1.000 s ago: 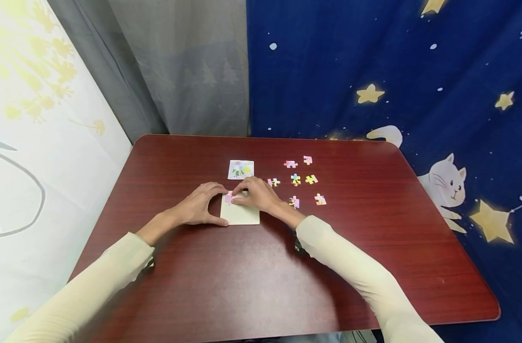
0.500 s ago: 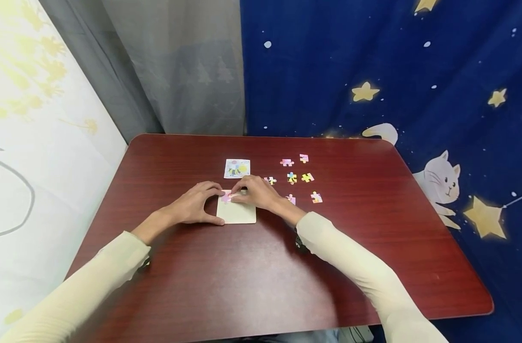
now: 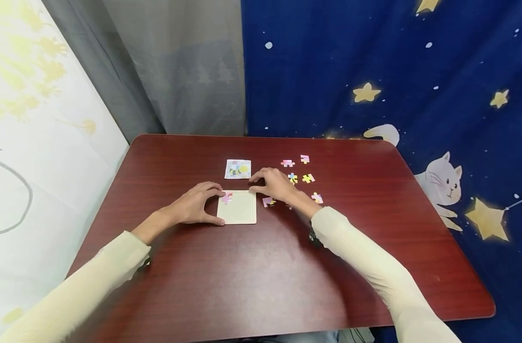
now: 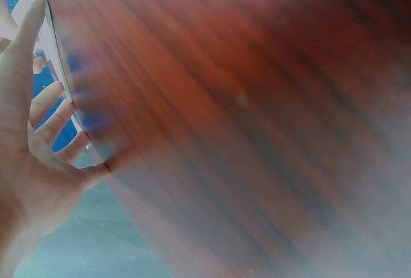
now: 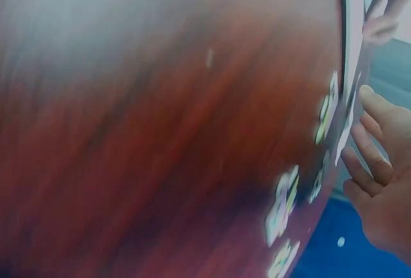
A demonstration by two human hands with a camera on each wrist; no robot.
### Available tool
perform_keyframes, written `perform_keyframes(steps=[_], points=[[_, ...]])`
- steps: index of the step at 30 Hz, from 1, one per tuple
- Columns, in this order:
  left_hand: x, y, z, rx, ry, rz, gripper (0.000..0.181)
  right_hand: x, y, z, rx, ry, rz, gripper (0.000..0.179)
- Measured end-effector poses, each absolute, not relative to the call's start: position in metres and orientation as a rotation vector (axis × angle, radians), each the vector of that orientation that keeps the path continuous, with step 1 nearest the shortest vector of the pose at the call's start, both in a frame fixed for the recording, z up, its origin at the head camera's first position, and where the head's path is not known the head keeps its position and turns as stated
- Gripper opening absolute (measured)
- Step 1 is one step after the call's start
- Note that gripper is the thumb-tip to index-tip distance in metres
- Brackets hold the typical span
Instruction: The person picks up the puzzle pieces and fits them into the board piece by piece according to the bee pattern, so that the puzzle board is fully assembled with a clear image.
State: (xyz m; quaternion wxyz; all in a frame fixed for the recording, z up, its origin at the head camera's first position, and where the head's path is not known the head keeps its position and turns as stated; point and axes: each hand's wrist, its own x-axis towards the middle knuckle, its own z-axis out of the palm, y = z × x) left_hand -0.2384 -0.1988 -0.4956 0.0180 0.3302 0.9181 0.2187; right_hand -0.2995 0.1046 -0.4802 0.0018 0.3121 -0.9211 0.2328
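In the head view a cream square puzzle board lies on the table, with a pink puzzle piece set in its upper left corner. My left hand holds the board at its left side, fingers by the top corner and thumb at the bottom corner. Just past the board's upper right corner is my right hand, thumb and index finger apart, nothing seen between them. It covers part of the loose pieces. A pink and yellow puzzle piece lies beside the board, below that hand.
Behind the board lies a small picture card with a bee. Several loose pieces are spread to the right, among them a pink one, a yellow one and a white-pink one. Curtains stand behind the brown table.
My right hand has left the pink piece on the board and moved right and slightly away from me, uncovering that piece and a loose one beside the board. My left hand stays on the board.
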Motion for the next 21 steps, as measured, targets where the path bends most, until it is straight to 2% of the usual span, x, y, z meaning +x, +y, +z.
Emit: perform_keyframes(steps=[21], points=[[-0.238,-0.197,-0.495,1.001,2.850,0.683,0.094,-0.348,0.186,-0.473,0.678,-2.910,0.768,0.038]])
